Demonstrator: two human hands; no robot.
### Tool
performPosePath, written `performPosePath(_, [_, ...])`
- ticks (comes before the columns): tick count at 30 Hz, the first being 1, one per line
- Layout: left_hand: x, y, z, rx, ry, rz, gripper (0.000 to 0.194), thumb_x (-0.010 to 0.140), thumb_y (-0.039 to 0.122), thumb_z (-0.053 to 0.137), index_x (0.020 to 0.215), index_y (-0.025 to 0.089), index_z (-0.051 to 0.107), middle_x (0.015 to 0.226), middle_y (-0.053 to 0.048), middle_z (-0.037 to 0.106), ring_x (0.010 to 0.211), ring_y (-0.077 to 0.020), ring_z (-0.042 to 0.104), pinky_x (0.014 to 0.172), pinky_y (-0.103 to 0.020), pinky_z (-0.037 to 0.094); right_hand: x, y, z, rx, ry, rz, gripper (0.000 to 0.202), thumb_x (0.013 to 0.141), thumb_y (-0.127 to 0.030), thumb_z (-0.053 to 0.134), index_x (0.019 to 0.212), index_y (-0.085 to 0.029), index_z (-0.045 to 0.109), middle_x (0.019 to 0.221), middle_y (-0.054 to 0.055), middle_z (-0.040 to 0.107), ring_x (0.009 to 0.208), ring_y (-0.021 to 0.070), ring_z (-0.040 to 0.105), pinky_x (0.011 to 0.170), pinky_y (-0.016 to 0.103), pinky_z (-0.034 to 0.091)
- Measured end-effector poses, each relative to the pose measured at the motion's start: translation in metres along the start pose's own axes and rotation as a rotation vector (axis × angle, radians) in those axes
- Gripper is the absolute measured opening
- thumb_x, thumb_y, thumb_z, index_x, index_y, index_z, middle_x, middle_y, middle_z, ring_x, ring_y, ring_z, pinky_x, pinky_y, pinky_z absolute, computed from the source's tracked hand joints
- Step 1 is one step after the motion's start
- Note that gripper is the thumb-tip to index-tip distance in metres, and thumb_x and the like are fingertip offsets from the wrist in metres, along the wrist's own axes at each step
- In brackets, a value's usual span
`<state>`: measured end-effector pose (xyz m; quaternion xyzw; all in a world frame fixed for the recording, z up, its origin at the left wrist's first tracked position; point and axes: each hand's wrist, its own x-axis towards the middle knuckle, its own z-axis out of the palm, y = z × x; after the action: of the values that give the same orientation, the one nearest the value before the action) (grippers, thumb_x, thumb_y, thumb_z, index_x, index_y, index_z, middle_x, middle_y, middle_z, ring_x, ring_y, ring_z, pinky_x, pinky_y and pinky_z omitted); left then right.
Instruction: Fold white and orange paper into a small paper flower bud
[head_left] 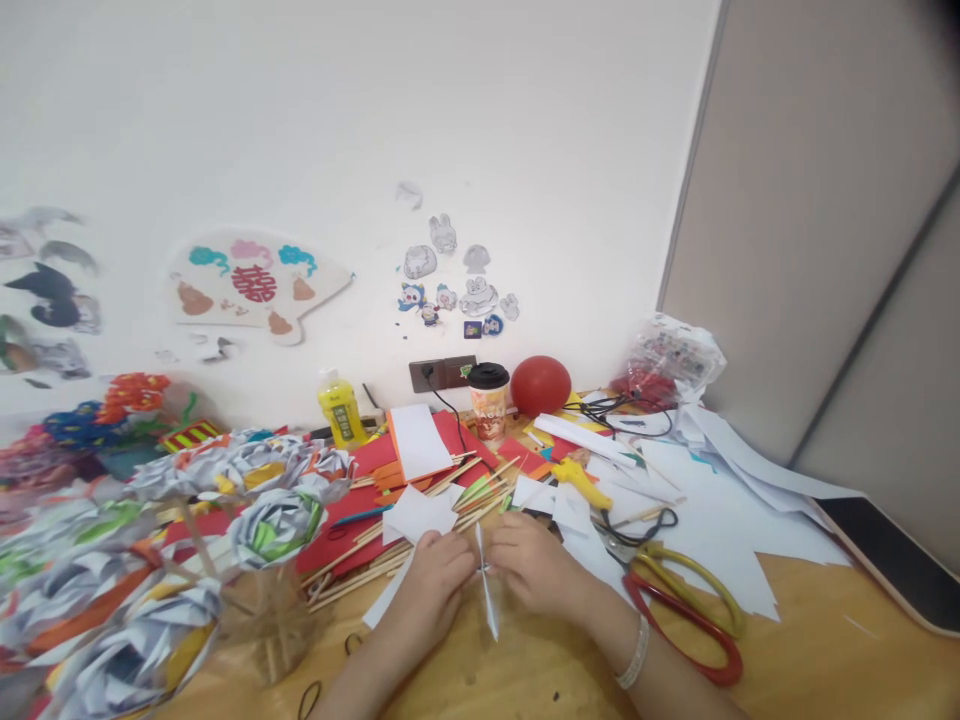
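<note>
between left hand (436, 578) and right hand (534, 565), pointed white paper (490, 600) seems folded.

The left hand (433, 585) sat just left of the paper (491, 608) and the right hand (534, 565) just right of it, both with bent fingers pinched upon it, while the bare forearms (375, 655) slanted in toward it from either side.

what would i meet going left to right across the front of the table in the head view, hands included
Paper flowers → left hand → held paper → right hand → scissors → phone
</note>
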<state>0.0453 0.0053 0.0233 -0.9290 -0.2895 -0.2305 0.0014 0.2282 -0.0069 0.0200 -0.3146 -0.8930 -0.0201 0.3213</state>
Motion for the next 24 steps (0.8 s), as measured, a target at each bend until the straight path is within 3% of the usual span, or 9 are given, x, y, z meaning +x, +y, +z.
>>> performPosePath(4, [-0.001, 0.001, 0.002, 0.023, 0.143, 0.005, 0.023, 0.087, 0.012, 0.035, 0.072, 0.018, 0.052, 0.071, -0.003, 0.058, 0.069, -0.0157, 0.050, 0.063, -0.028, 0.033, 0.004, -0.003, -0.012, 0.012, 0.058, 0.063, 0.011, 0.086, -0.018, 0.047, 0.084, -0.019, 0.057, 0.080, 0.002, 0.060, 0.078, 0.0168, 0.048, 0.074, 0.031, 0.039])
performPosePath(7, [-0.004, 0.000, 0.007, 0.109, 0.320, -0.037, 0.015, 0.085, 0.013, 0.040, 0.083, 0.018, 0.054, 0.076, -0.004, 0.060, 0.069, -0.0165, 0.052, 0.062, -0.028, 0.035, 0.007, -0.011, -0.019, -0.041, 0.249, 0.233, 0.020, 0.083, -0.029, 0.054, 0.101, -0.019, 0.054, 0.102, 0.008, 0.057, 0.093, 0.0223, 0.046, 0.082, 0.037, 0.038])
performPosePath(9, [-0.005, 0.000, 0.010, 0.160, 0.385, -0.085, 0.011, 0.084, 0.016, 0.043, 0.082, 0.018, 0.054, 0.075, -0.005, 0.060, 0.068, -0.0163, 0.053, 0.061, -0.028, 0.037, 0.008, -0.017, -0.020, -0.061, 0.333, 0.326, 0.024, 0.081, -0.033, 0.056, 0.100, -0.019, 0.054, 0.106, 0.010, 0.053, 0.097, 0.0246, 0.045, 0.082, 0.040, 0.038])
performPosePath(14, [-0.006, 0.006, 0.013, 0.233, 0.444, -0.131, 0.010, 0.083, 0.015, 0.045, 0.079, 0.019, 0.053, 0.072, -0.004, 0.061, 0.066, -0.0164, 0.054, 0.060, -0.027, 0.038, 0.008, -0.027, -0.007, -0.085, 0.220, 0.315, 0.016, 0.078, -0.026, 0.059, 0.092, -0.019, 0.057, 0.096, 0.007, 0.058, 0.089, 0.0232, 0.046, 0.078, 0.040, 0.038])
performPosePath(19, [-0.005, 0.009, 0.015, 0.204, 0.472, -0.149, 0.010, 0.083, 0.015, 0.045, 0.077, 0.019, 0.053, 0.070, -0.004, 0.061, 0.065, -0.0163, 0.056, 0.060, -0.026, 0.040, 0.011, -0.029, 0.002, -0.004, 0.276, 0.423, 0.015, 0.077, -0.017, 0.059, 0.092, -0.020, 0.059, 0.094, 0.006, 0.060, 0.088, 0.0224, 0.047, 0.077, 0.038, 0.039])
performPosePath(24, [-0.007, 0.006, 0.020, 0.125, 0.479, -0.214, 0.011, 0.083, 0.017, 0.046, 0.077, 0.019, 0.054, 0.069, -0.004, 0.061, 0.066, -0.0173, 0.057, 0.061, -0.027, 0.042, 0.015, -0.029, -0.002, 0.255, 0.338, 0.514, 0.015, 0.074, -0.013, 0.062, 0.087, -0.021, 0.063, 0.090, 0.004, 0.062, 0.090, 0.0207, 0.049, 0.078, 0.035, 0.041])
